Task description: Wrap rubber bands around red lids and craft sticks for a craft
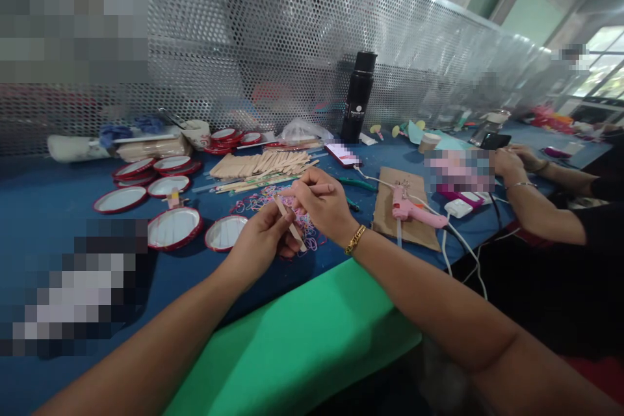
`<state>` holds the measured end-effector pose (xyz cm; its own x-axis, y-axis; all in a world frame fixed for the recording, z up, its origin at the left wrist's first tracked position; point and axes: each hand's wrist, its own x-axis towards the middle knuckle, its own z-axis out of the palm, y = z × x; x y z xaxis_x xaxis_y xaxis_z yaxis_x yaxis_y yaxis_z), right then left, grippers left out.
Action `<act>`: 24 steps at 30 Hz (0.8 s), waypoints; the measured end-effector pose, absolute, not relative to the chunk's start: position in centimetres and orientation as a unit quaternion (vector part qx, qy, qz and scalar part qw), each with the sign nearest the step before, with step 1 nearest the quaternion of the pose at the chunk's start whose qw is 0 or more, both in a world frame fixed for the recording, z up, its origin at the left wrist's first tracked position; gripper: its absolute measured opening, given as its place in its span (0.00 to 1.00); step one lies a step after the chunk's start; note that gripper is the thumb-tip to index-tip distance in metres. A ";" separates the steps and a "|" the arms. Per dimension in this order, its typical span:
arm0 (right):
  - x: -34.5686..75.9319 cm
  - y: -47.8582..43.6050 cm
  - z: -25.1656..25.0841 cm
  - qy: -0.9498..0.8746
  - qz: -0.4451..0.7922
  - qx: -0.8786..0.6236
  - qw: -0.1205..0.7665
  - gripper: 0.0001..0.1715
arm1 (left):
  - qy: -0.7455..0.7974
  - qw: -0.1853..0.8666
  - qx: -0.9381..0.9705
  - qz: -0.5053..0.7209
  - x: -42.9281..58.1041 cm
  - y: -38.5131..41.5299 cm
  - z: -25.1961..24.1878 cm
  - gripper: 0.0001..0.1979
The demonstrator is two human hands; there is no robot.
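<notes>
My left hand is closed around a wooden craft stick held over the blue table. My right hand pinches the same stick near its upper end, with what looks like a pink rubber band at the fingertips. Under both hands lies a heap of small coloured rubber bands. A pile of more wooden sticks lies just behind them.
Several red-rimmed round lids lie at left. A pink glue gun rests on cardboard at right, its cable trailing. A black flask and a phone stand near the perforated metal screen. Another person's arms are at right.
</notes>
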<state>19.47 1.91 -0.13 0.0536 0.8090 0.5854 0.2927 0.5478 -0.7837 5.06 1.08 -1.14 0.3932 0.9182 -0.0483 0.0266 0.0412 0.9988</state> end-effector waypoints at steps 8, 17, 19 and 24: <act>19.4 1.8 -0.1 -0.657 0.221 -0.433 0.576 0.15 | 0.404 0.599 0.580 0.377 5.1 1.1 -1.3 0.18; 19.5 1.9 -0.2 -0.650 0.226 -0.431 0.583 0.15 | 0.401 0.596 0.583 0.379 5.1 1.0 -1.0 0.17; 19.5 1.9 -0.2 -0.658 0.215 -0.440 0.571 0.15 | 0.402 0.597 0.581 0.379 5.2 1.0 -1.0 0.17; 19.6 1.9 -0.1 -0.644 0.228 -0.438 0.584 0.15 | 0.402 0.604 0.573 0.380 5.2 1.0 -1.0 0.17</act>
